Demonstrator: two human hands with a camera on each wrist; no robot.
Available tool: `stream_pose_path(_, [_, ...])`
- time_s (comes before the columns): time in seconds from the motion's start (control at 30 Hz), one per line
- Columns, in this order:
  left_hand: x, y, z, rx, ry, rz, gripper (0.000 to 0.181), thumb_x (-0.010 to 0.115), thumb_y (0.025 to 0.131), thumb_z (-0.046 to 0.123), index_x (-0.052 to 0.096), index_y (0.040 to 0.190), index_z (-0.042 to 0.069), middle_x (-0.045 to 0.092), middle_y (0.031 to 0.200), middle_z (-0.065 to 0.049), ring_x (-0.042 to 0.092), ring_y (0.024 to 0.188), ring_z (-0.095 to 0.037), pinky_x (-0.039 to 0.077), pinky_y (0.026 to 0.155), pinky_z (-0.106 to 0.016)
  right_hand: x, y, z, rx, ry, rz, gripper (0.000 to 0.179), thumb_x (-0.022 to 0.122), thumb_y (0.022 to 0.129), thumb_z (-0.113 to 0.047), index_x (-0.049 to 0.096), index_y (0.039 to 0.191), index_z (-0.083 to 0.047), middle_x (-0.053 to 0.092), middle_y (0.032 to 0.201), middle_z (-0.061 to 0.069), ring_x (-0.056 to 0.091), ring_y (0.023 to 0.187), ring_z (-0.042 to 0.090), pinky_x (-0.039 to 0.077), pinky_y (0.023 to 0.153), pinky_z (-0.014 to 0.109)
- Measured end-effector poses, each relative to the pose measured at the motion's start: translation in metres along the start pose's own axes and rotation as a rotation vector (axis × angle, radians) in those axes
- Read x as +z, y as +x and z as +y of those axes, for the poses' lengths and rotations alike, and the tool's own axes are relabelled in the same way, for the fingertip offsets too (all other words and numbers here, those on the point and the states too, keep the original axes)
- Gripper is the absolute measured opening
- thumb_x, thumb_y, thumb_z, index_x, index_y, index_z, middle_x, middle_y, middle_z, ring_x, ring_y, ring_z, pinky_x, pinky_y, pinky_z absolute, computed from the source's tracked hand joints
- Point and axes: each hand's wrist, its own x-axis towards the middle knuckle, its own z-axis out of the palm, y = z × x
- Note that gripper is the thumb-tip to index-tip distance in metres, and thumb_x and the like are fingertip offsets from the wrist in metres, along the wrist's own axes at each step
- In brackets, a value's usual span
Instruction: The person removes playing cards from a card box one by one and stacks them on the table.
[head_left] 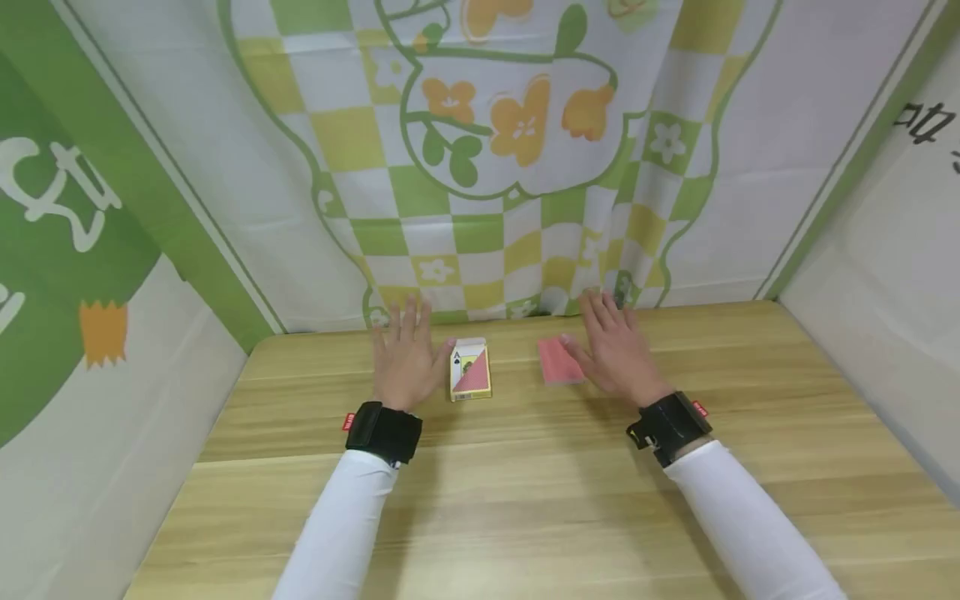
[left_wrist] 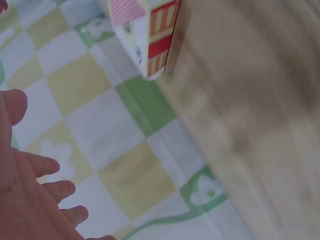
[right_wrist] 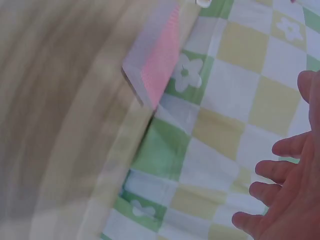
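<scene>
On the table (head_left: 487, 517), the box (head_left: 471, 375) is lying just right of the left hand (head_left: 405, 360), its long axis running toward the curtain (head_left: 480, 267), while the deck (head_left: 558, 365) is lying nearest the right hand (head_left: 620, 357), on its left. Both hands are holding their fingers spread, gripping nothing. The box is showing "A" above a spade (head_left: 457, 362) (the red tags (head_left: 349, 422) are proving too small to read).
</scene>
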Motion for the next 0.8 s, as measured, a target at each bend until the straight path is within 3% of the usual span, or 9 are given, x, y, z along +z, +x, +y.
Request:
stream_pose_path(0.2, [0.015, 0.004, 0.014, -0.003, -0.089, 0.007, 0.068, 0.038, 0.094, 0.047, 0.026, 0.143, 0.001, 0.033, 0.142, -0.022, 0.029, 0.131, -0.039, 0.026, 0.1, -0.052, 0.006, 0.004, -0.012, -0.06, 0.053, 0.053, 0.069, 0.037, 0.095, -0.047, 0.029, 0.14, 0.004, 0.033, 0.141, 0.025, 0.028, 0.132, 0.039, 0.021, 0.103, 0.05])
stream_pose_path(0.33, [0.022, 0.006, 0.026, -0.056, -0.095, -0.058, 0.067, 0.041, 0.092, 0.048, 0.037, 0.134, -0.004, 0.046, 0.126, -0.024, 0.044, 0.115, -0.04, 0.039, 0.089, -0.048, 0.016, 0.008, -0.021, -0.061, 0.101, 0.084, 0.061, 0.039, 0.094, -0.046, 0.041, 0.133, 0.001, 0.049, 0.128, 0.023, 0.044, 0.12, 0.037, 0.03, 0.099, 0.046])
stream_pose_path(0.6, [0.041, 0.005, 0.049, -0.289, -0.042, -0.271, 0.086, 0.035, 0.085, 0.065, 0.041, 0.126, -0.01, 0.046, 0.116, -0.026, 0.045, 0.108, -0.039, 0.039, 0.082, -0.048, 0.038, 0.013, -0.046, -0.036, 0.185, 0.001, 0.05, 0.039, 0.094, -0.046, 0.057, 0.116, -0.004, 0.063, 0.101, 0.01, 0.054, 0.104, 0.029, 0.031, 0.097, 0.04])
stream_pose_path(0.8, [0.048, 0.002, 0.061, -0.337, 0.041, -0.355, 0.094, 0.036, 0.077, 0.075, 0.05, 0.115, -0.009, 0.045, 0.097, -0.02, 0.048, 0.094, -0.034, 0.039, 0.074, -0.043, 0.046, 0.008, -0.057, 0.0, 0.276, -0.031, 0.043, 0.046, 0.093, -0.042, 0.061, 0.108, -0.006, 0.064, 0.095, 0.007, 0.058, 0.088, 0.02, 0.04, 0.084, 0.034])
